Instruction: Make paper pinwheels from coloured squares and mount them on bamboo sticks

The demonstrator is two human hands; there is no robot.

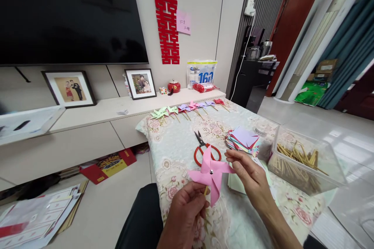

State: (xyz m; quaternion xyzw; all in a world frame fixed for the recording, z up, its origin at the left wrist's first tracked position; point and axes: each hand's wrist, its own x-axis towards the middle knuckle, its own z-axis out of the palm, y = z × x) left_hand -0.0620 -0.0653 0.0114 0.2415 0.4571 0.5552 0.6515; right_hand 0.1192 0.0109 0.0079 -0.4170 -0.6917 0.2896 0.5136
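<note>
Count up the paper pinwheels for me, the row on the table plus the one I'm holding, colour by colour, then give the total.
Green pinwheels: 2
Purple pinwheels: 3
Pink pinwheels: 2, one of them held
Red pinwheels: 1
Total: 8

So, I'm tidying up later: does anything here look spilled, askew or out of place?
Papers and a red box lie strewn on the floor left of the table. The pink pinwheel looks intact.
</note>
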